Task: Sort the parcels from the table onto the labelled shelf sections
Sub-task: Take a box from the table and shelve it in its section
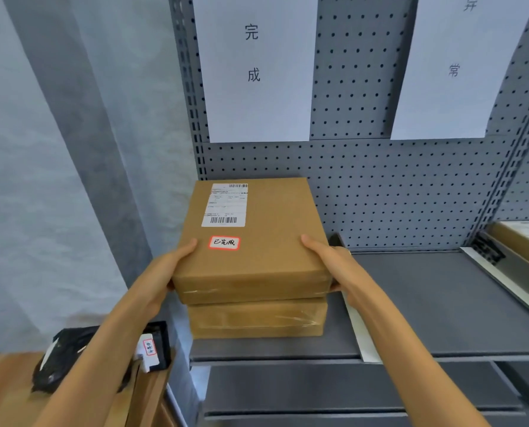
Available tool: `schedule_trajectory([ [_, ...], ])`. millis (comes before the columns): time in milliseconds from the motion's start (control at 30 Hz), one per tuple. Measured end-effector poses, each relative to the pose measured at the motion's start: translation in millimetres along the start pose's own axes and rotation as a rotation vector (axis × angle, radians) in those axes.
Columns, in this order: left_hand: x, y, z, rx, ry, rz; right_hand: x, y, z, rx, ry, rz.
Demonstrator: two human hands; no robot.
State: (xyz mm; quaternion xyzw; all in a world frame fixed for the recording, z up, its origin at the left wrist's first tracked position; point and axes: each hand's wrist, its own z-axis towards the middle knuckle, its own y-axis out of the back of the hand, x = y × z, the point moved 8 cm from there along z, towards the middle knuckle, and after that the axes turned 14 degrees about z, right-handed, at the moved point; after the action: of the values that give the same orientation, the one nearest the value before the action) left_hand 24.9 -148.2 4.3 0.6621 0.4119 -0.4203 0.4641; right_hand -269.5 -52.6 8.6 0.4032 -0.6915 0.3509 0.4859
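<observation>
On the wooden worktop (4, 383) nearest the camera lay a soft, crinkled black bag parcel (72, 355), likely light and floppy. Beyond it, the left hand (167, 269) and right hand (334, 263) clasped opposite sides of a stiff, flat cardboard box (257, 238), thumbs on top, fingers curled underneath. It sat on a second taped box (257, 318) on the grey metal shelf (442, 303) below the 完成 sign (254, 69); rigid, matte and probably fairly light, it seemed best gripped by its edges.
</observation>
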Motion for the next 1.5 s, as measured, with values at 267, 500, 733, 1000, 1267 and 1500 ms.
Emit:
schedule_trajectory([
  [267, 14, -7, 11, 0.083, 0.037, -0.044, 0, 4, 14, -0.016, 0.024, -0.086],
  [500, 17, -7, 16, 0.067, 0.051, -0.067, -1, 7, 20, -0.044, 0.027, -0.134],
  [733, 14, -5, 16, 0.037, 0.078, -0.085, 6, 5, 20, -0.038, 0.038, -0.140],
  [1000, -23, 13, 7, -0.199, -0.087, 0.234, 55, -11, -2, -0.069, 0.426, -0.487],
  [1267, -73, 35, -60, -0.524, -0.441, 0.866, 87, -64, -51, -0.071, 0.834, -1.085],
  [1500, -57, 65, -123, -0.634, -0.530, 1.342, 73, -128, -97, 0.047, 1.071, -1.265],
])
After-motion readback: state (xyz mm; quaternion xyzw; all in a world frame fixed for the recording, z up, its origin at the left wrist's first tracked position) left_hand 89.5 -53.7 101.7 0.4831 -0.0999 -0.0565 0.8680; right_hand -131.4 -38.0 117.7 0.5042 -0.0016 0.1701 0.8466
